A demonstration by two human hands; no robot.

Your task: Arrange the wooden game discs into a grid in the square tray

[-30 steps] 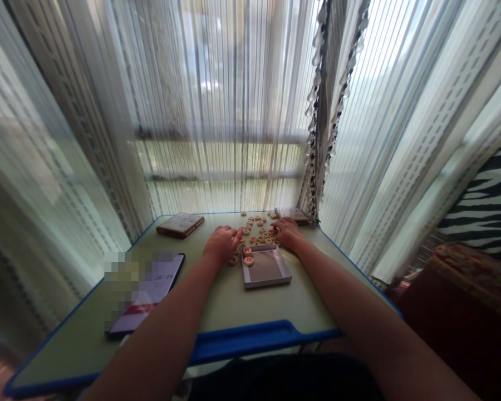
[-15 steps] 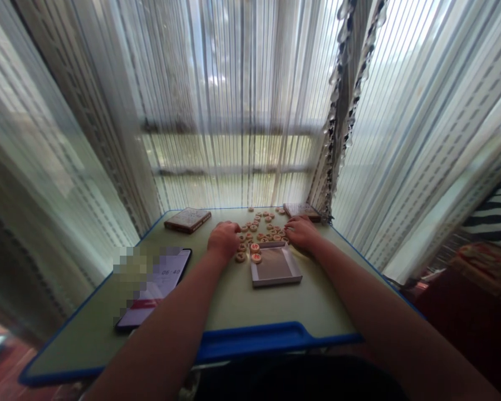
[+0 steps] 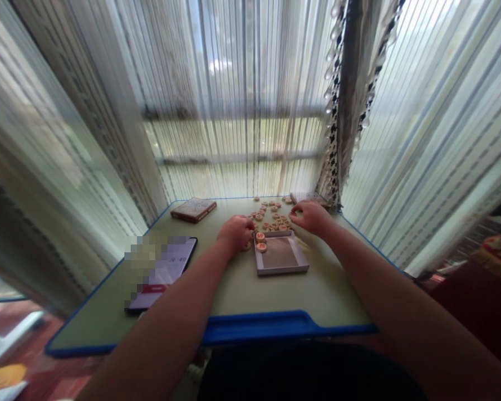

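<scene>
Several round wooden xiangqi pieces [image 3: 276, 218] lie scattered over the far middle of the table. A shallow open tray [image 3: 283, 270] stands nearer me, with two red-marked xiangqi pieces [image 3: 261, 247] in its left side. My left hand [image 3: 235, 231] is just left of the tray, its fingers curled down among pieces; what is under the fingertips is hidden. Right of the scattered pieces, my right hand [image 3: 314, 217] is raised slightly with thumb and fingers pinched together. A small xiangqi piece [image 3: 293, 212] shows at those fingertips.
A phone [image 3: 162, 274] lies on the left of the table [image 3: 259, 298], partly under my left forearm's line. A flat box [image 3: 193, 209] sits at the far left, another flat box [image 3: 309, 197] at the far right, behind my right hand. Striped curtains [image 3: 242, 67] hang beyond.
My left hand has come closer to the tray's left edge, covering pieces there. My right hand has lifted and drawn its fingers into a pinch. The view has shifted slightly.
</scene>
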